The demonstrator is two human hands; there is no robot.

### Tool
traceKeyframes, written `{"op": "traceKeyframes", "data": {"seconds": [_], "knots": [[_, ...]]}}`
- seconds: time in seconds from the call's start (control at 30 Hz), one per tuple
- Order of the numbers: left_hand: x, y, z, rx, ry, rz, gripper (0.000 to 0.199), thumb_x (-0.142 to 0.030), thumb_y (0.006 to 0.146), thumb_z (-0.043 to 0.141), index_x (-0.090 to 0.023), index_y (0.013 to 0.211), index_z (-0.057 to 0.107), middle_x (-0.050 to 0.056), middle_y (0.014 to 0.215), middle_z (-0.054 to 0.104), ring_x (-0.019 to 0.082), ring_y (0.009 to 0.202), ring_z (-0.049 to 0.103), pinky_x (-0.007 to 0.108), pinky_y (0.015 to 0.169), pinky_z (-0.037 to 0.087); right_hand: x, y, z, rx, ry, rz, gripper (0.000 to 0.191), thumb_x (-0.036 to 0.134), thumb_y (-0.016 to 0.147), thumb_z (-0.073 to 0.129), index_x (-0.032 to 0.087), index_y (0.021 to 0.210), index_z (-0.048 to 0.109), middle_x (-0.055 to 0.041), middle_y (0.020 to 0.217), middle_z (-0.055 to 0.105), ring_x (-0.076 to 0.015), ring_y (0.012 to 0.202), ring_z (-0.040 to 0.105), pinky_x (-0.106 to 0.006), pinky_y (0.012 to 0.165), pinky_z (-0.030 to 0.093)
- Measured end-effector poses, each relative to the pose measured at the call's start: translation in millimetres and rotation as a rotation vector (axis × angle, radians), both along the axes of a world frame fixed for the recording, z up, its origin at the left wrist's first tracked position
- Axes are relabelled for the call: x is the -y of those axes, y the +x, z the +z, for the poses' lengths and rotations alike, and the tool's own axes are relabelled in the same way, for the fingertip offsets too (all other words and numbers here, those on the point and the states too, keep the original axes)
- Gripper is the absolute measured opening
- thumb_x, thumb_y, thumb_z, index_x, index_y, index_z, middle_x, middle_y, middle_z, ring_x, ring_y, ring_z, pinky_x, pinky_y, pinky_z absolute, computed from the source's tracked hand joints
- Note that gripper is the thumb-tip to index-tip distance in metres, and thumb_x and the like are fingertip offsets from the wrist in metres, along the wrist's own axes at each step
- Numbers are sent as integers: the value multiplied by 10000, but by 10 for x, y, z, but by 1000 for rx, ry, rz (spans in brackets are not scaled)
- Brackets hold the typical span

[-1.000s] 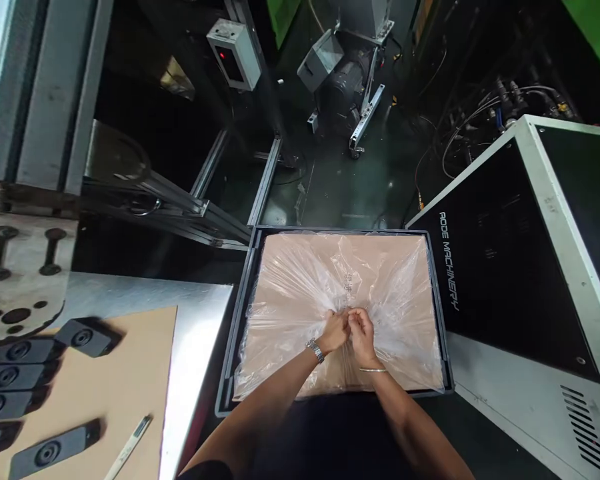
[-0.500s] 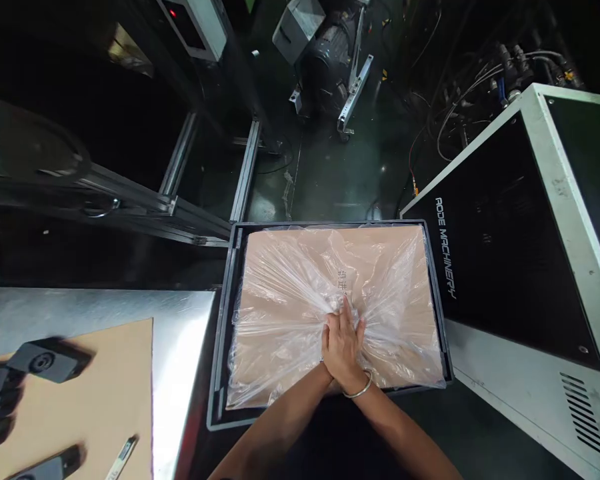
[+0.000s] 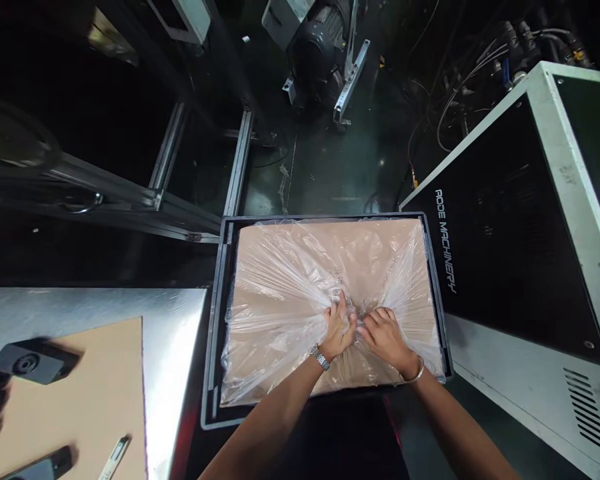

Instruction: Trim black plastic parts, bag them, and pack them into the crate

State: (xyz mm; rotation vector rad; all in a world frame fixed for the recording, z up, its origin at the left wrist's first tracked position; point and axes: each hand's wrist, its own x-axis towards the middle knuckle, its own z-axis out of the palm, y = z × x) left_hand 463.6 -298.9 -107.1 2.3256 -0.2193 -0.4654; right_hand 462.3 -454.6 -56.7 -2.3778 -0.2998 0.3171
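Note:
A dark grey crate (image 3: 214, 333) in front of me holds flat brown cardboard (image 3: 260, 287) under clear plastic film. The clear plastic bag (image 3: 300, 280) is drawn together in folds toward the middle. My left hand (image 3: 339, 327), with a metal watch on its wrist, grips the gathered film there, its index finger pointing forward. Just right of it my right hand (image 3: 384, 335), with a bangle on the wrist, is curled with its fingers on the bunched film. Printed characters (image 3: 337, 275) on the cardboard show partly through the plastic.
At left, a metal table (image 3: 175, 347) bears a cardboard sheet (image 3: 105, 387), black box-shaped parts (image 3: 35, 360) and a utility knife (image 3: 115, 459). A machine cabinet (image 3: 510, 233) stands close on the right. Aluminium framing (image 3: 239, 163) and a motor (image 3: 317, 50) are beyond the crate.
My hands were overlapped at the middle of the bag. Now my right hand has moved off to the right, and both hands have fingers curled on the film.

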Motion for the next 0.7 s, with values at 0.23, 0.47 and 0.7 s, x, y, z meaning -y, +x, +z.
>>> {"op": "traceKeyframes", "data": {"seconds": [0.23,0.47,0.7], "knots": [[-19,17,-18,13,-39,-44,624,-408,910,170,-115,1424,-27,157,1214,474,266,1014,422,455,902,256,-14,323,-344,-128,221,58,144,270,827,538,211,885,656,-1,785,653,-124,680,567,-250,636,412],[-58,83,75,33,-9,-132,574,-390,919,187,-143,1428,87,116,1120,525,245,993,422,408,876,287,-21,650,-543,-263,313,74,232,342,881,509,134,950,587,-18,895,610,-116,720,588,-274,640,505],[-73,265,327,54,45,-195,483,-356,921,223,-194,1370,303,110,1217,486,261,1140,345,423,894,251,211,529,-376,-262,316,-114,236,344,872,520,119,888,590,3,808,599,-96,639,564,-235,563,475]]}}
